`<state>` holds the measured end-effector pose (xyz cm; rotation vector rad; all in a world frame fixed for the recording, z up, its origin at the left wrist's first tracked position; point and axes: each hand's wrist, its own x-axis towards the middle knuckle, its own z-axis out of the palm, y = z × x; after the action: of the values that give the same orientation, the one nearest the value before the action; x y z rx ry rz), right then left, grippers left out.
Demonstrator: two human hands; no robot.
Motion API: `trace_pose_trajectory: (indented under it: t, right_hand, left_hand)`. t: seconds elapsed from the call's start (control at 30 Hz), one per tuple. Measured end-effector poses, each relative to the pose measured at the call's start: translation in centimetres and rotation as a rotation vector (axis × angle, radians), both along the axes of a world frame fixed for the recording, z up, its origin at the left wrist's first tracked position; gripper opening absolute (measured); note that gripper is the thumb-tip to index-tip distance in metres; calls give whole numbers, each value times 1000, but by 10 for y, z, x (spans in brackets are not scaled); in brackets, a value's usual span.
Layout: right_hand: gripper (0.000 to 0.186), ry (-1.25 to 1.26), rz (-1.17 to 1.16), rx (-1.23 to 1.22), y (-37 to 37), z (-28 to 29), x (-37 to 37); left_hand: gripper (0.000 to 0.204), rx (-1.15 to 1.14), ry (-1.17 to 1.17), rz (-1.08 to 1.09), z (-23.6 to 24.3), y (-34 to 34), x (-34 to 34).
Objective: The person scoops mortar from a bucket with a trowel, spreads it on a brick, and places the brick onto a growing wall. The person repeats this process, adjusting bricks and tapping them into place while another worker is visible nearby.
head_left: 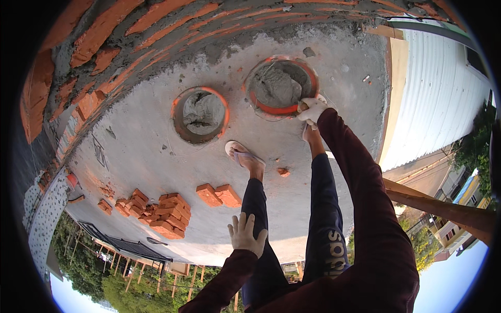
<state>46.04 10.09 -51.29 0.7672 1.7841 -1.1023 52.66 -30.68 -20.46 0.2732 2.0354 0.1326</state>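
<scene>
My right hand [313, 110], in a pale glove, is closed at the near right rim of an orange-rimmed tub [284, 110]. Its fingers wrap the short brownish handle of what looks like a trowel [301, 106]; the blade is hard to tell from the wet grey mortar [276, 86] filling the tub. My left hand [248, 235], gloved too, hangs over my left leg with fingers spread and nothing in it. Left of the first tub stands a second orange-rimmed tub [226, 116], with grey mortar [202, 110] low inside.
A brick wall [172, 31] with rough mortar joints curves along the far side and left. Stacked red bricks [169, 214] and two loose bricks [219, 195] lie on the concrete floor [151, 161]. A brick fragment [283, 172] lies between my feet. A wooden beam [443, 208] crosses at right.
</scene>
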Motion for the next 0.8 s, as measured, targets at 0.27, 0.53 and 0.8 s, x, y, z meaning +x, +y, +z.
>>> trace_pose_trajectory:
  t: [0.27, 0.53, 0.8]
  right_hand:
    - [40, 126, -145, -115, 15, 47, 42]
    - [23, 213, -854, -537, -35, 279, 75]
    - [26, 606, -1332, -535, -54, 479, 1]
  left_hand:
    - [69, 3, 9, -85, -7, -3, -26]
    - [73, 70, 29, -89, 1, -24, -41]
    - [76, 170, 36, -163, 71, -15, -93]
